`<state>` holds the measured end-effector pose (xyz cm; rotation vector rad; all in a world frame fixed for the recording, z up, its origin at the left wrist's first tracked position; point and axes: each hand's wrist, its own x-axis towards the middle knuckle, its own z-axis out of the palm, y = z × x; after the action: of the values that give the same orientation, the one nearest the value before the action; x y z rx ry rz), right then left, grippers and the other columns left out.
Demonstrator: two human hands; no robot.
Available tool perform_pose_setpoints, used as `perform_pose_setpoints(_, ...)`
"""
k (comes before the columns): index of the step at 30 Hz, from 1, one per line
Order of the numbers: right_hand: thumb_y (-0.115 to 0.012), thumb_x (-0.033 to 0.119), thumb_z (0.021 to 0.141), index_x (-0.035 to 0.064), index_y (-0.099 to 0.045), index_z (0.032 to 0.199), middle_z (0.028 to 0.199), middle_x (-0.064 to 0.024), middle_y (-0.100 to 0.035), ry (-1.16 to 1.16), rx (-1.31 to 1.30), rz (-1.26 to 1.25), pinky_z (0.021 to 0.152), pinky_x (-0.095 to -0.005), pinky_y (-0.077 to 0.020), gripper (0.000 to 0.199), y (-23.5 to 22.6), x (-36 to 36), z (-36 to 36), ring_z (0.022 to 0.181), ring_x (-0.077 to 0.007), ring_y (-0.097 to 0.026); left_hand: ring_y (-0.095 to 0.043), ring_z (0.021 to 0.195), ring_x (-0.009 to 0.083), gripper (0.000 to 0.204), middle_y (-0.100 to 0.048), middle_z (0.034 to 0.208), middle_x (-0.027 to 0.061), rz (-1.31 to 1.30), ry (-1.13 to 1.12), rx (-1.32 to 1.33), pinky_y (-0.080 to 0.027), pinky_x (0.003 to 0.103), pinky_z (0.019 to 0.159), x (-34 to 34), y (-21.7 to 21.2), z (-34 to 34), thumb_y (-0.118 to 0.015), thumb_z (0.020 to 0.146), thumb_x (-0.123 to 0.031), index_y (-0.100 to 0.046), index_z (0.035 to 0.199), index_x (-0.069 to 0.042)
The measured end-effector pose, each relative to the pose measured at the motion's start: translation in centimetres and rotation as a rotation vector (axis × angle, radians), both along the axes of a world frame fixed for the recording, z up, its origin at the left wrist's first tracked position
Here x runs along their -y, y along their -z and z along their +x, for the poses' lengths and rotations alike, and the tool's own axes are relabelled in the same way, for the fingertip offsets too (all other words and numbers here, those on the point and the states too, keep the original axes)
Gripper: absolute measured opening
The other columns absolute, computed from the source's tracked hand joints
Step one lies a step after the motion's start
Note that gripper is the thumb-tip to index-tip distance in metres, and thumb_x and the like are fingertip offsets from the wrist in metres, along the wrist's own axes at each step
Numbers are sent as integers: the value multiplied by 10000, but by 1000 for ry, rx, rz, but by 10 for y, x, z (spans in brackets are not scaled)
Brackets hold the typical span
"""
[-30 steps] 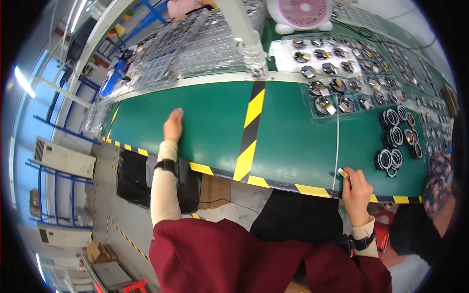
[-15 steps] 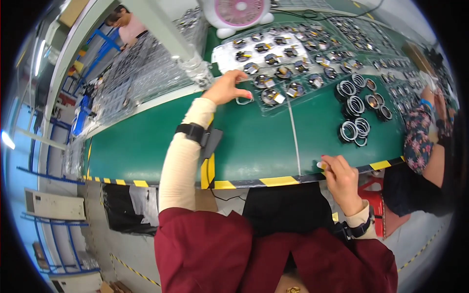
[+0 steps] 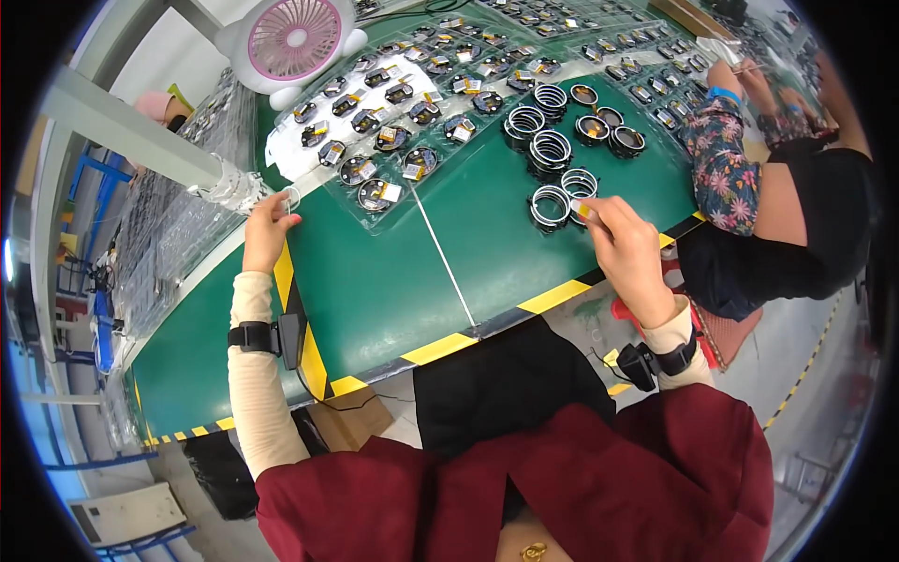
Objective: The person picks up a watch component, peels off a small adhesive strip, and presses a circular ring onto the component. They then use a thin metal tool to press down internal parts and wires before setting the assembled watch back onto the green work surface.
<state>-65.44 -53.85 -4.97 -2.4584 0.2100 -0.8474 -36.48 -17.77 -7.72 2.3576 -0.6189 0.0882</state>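
Two-handed: apparently pinching a thin ring [image 3: 294, 197] edgewise in a loosely closed left hand [image 3: 266, 230] beside the tray [image 3: 379, 224], perhaps sparing its face; gripping a small yellow piece [image 3: 582, 210] between right hand [image 3: 626, 251] fingertips, near stacked rings [image 3: 549, 161].

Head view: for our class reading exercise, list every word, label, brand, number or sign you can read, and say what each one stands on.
No text can be read anywhere in this view.
White tags on the round parts: too small to read.
Small yellow-and-white piece in the right hand: too small to tell if printed.
Striped edge tape: yellow and black bands, no words visible.
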Motion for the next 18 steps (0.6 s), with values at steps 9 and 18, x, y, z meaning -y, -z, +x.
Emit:
perform_pose_setpoints(9,-579,-1,728,35,-594,889,748,-114,-570,-128,-13,7,529,-324,-437,166,-12,-19,16,616,-279,-562,-579,641,216,128,-617,766,117,144,105,153,-460,319,579,-14,0,3,-533,767,-6,-601,869,-43)
perform_pose_setpoints(18,-582,-6,717,43,-602,885,737,-106,-566,-216,-107,1,526,-319,-437,176,-12,-44,23,610,-273,-564,-567,728,326,313,-590,828,152,610,-188,109,-450,385,640,-4,-26,-10,-524,749,15,-520,1052,-64)
